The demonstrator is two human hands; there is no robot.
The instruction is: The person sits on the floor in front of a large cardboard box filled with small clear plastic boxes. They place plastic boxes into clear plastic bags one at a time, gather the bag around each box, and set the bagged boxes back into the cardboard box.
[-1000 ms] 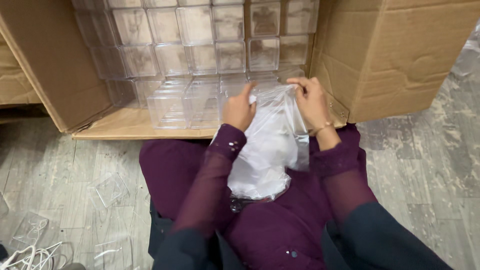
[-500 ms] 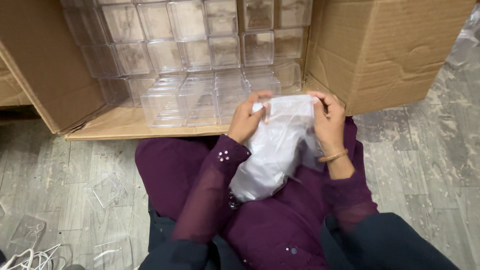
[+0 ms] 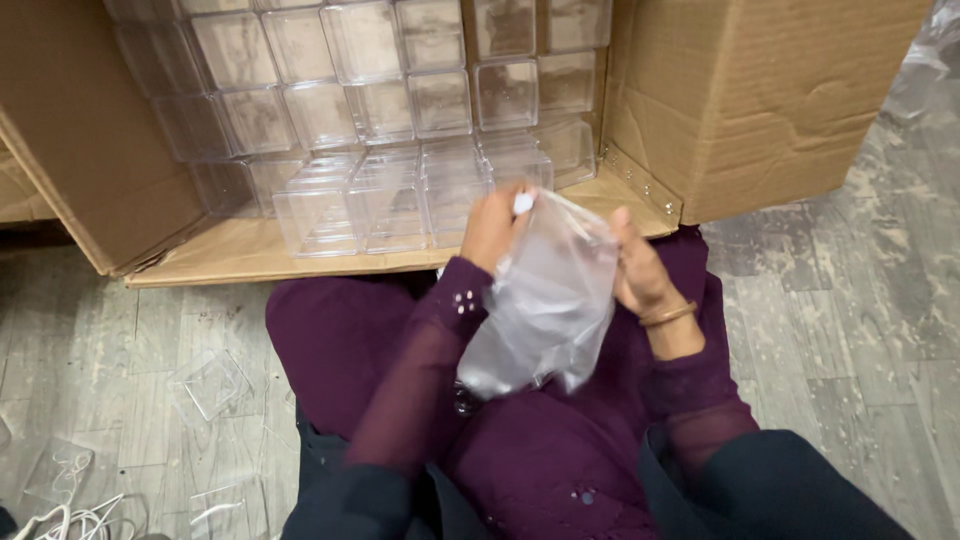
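Observation:
I hold a thin clear plastic bag point(image 3: 545, 310) over my lap with both hands. My left hand point(image 3: 492, 226) pinches the bag's upper left edge, and my right hand point(image 3: 640, 272), a bangle on its wrist, grips the upper right edge. The bag hangs down, crumpled and slack between them. Just beyond my hands, clear plastic cube boxes point(image 3: 385, 205) stand stacked in rows inside a large cardboard carton point(image 3: 770, 110) lying open on its side.
A loose clear box lid point(image 3: 212, 384) lies on the grey wooden floor at my left knee. White cords point(image 3: 70, 522) and bits of clear plastic wrap lie at the lower left. The carton's bottom flap point(image 3: 230, 262) rests flat on the floor.
My hands and the bag have come back from the carton's mouth toward my lap. The bag's top has been drawn together and now hangs narrower.

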